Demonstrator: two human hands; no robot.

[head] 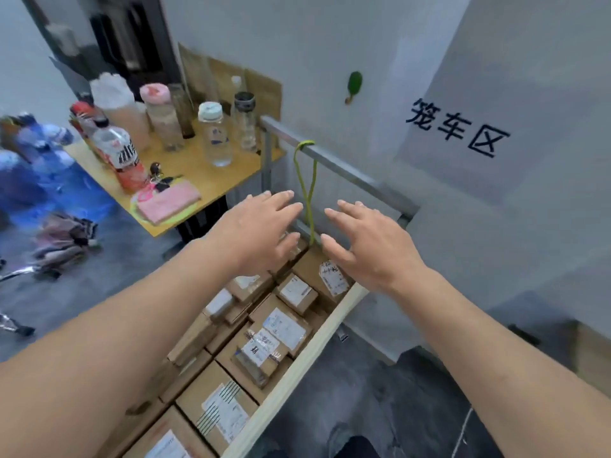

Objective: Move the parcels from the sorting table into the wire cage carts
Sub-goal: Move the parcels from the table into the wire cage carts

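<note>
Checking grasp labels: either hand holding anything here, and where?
Nothing held. Left hand and right hand hover open, fingers spread, above the parcels.

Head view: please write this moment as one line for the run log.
left hand: open, empty | right hand: open, empty | both above cardboard parcels in cart | green cord on cart rail

Approx. a dozen cardboard parcels (231, 352) showing in 1 cage cart (330, 163), more hidden under arms. 2 hands: left hand (261, 229), right hand (370, 246), both empty, fingers spread. 1 side table (205, 173) w/ roughly 8 bottles (215, 137). 1 green cord (305, 186).
</note>
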